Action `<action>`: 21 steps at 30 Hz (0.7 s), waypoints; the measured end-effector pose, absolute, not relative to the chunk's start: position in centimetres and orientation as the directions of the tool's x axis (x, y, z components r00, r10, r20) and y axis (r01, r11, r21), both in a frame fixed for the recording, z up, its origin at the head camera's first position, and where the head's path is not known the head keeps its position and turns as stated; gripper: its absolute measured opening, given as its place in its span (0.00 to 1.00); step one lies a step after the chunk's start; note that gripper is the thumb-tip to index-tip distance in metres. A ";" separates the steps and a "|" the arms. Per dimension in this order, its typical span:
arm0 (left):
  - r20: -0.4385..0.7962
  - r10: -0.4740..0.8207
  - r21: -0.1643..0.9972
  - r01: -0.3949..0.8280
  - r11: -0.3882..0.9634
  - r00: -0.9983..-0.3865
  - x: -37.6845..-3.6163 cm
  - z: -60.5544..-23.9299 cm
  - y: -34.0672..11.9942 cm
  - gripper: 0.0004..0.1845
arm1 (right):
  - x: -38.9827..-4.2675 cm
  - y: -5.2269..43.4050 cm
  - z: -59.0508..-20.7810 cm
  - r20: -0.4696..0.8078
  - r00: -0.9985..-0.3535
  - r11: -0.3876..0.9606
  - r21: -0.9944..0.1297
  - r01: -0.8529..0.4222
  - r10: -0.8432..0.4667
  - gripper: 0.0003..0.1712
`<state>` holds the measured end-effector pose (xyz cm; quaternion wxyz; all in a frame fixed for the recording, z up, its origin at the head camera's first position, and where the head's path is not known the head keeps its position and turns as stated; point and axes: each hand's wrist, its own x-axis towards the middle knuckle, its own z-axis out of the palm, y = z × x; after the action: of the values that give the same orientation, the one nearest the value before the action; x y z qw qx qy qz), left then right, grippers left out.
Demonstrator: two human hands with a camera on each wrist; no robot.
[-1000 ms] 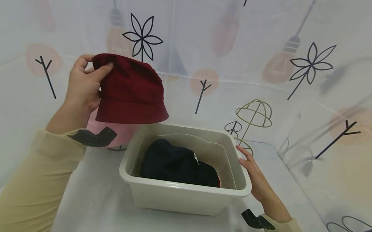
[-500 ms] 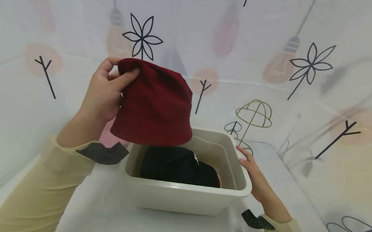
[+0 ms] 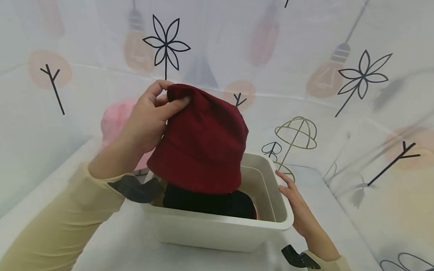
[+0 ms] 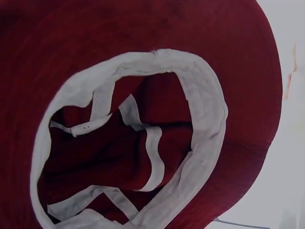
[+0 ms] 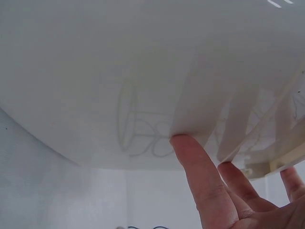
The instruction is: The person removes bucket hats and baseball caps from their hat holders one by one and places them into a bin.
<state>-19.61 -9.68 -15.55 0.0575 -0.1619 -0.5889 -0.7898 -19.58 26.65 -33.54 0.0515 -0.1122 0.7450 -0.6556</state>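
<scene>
My left hand (image 3: pixel 147 119) pinches a dark red bucket hat (image 3: pixel 207 147) by its crown, between thumb and fingers. The hat hangs brim down over a cream plastic bin (image 3: pixel 206 231) and covers its back left part. From below, the left wrist view looks into the hat (image 4: pixel 252 71), showing a white sweatband and white seam tape. Inside the bin lies a dark navy cap (image 3: pixel 200 202), partly hidden by the hat. At the bin's right side is my right hand (image 3: pixel 297 204); its fairly straight fingertips touch the outer wall (image 5: pixel 105 57) in the right wrist view.
A pink hat (image 3: pixel 115 118) is behind my left forearm, left of the bin, partly hidden. Everything stands on a white-covered table (image 3: pixel 112 243). A printed cloth backdrop (image 3: pixel 220 40) closes off the back and right side.
My left hand has carried the red bucket hat rightward and down, from left of the bin to above it. The pink hat now shows more. My right hand stays at the bin.
</scene>
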 end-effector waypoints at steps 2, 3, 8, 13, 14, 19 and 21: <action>0.313 0.122 0.919 0.267 -0.291 -0.942 -19.8 -15.8 -9.3 0.09 | -19.6 26.7 -33.5 0.068 -0.970 0.114 -0.989 -0.097 -0.233 0.30; 0.306 0.133 0.923 0.259 -0.286 -0.943 -19.9 -15.9 -9.0 0.09 | -19.6 26.7 -33.5 0.066 -0.970 0.113 -0.989 -0.094 -0.232 0.30; 0.295 0.174 0.932 0.244 -0.267 -0.939 -20.5 -16.6 -8.1 0.09 | -19.6 26.6 -33.5 0.048 -0.973 0.118 -0.990 -0.077 -0.225 0.31; 0.274 0.214 0.951 0.232 -0.203 -0.938 -21.3 -17.4 -7.1 0.09 | -19.7 26.4 -33.5 0.037 -0.974 0.133 -0.989 -0.068 -0.222 0.31; 0.268 0.226 0.956 0.230 -0.181 -0.937 -21.5 -17.6 -6.9 0.09 | -19.7 26.4 -33.5 0.035 -0.975 0.135 -0.989 -0.066 -0.220 0.31; 0.290 0.283 0.953 0.302 -0.002 -0.914 -22.9 -19.0 -6.2 0.11 | -19.6 26.5 -33.5 0.032 -0.977 0.156 -0.986 -0.065 -0.210 0.32; 0.314 0.305 0.932 0.353 0.081 -0.899 -23.6 -19.4 -5.8 0.13 | -19.6 26.5 -33.4 0.034 -0.978 0.159 -0.985 -0.068 -0.208 0.32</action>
<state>-23.56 -5.82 -19.43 0.0186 -0.2239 -0.7350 -0.6397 -19.55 26.50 -33.44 0.0546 -0.0909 0.7592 -0.6422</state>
